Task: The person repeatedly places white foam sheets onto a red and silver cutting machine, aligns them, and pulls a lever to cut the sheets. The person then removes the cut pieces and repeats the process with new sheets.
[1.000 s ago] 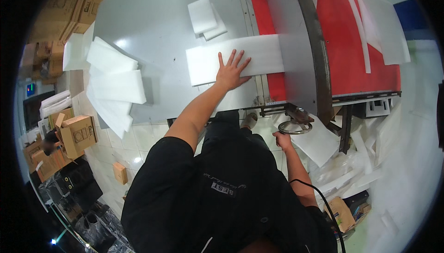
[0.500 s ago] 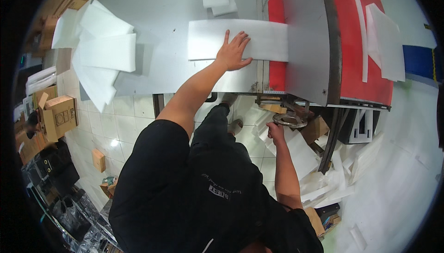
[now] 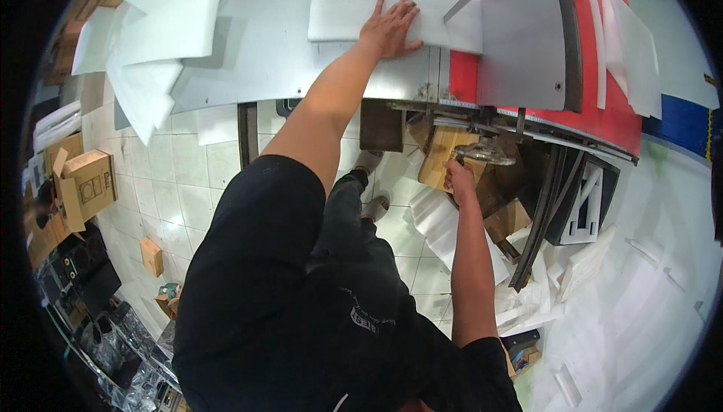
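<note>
Flatly, left hand (image 3: 389,29), grip released, on foam slab (image 3: 339,11), short of tabletop (image 3: 263,73) edge; right hand (image 3: 461,180) clenching handwheel handle (image 3: 459,157).

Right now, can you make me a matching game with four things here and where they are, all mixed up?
Things:
1. Left hand
2. Right hand
3. Thin white foam strip
4. Small brown box

Places:
A. On the red surface
B. On the tiled floor
C. At the metal handwheel
D. On top of a white foam sheet

Pairs: 1-D, 2-C, 3-A, 4-B
</note>
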A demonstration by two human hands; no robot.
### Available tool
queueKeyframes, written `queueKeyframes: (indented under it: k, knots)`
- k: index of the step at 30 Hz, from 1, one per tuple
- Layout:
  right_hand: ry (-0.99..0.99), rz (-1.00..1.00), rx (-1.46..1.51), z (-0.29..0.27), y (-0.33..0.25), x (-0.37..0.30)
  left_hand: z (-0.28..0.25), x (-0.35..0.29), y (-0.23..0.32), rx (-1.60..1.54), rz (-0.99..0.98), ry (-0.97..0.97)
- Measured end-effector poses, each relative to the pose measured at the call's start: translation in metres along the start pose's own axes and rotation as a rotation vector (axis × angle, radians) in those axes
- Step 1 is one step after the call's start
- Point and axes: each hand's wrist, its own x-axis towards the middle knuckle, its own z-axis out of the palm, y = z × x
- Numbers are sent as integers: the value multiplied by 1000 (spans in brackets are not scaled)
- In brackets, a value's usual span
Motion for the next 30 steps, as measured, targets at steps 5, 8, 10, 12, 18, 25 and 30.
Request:
queueKeyframes:
  k: [5,8,10,12,18,25,30]
  knots:
    - [-23,43,33,0,-2,-1,7,3,6,20,2,75]
    - [-56,6,48,-1,1,3,12,3,5,43,-19,97]
    - [-75,0,54,-1,2,4,15,4,4,66,-33,103]
    - [-65,-3,58,-1,2,2,16,6,3,44,-29,104]
    - [-66,-2,39,-1,1,1,19,5,2,71,-29,112]
    - [-9,36,-4,0,-3,-3,7,4,4,11,11,41]
    - [26,89,-36,3,-8,-8,14,2,-4,-35,28,46]
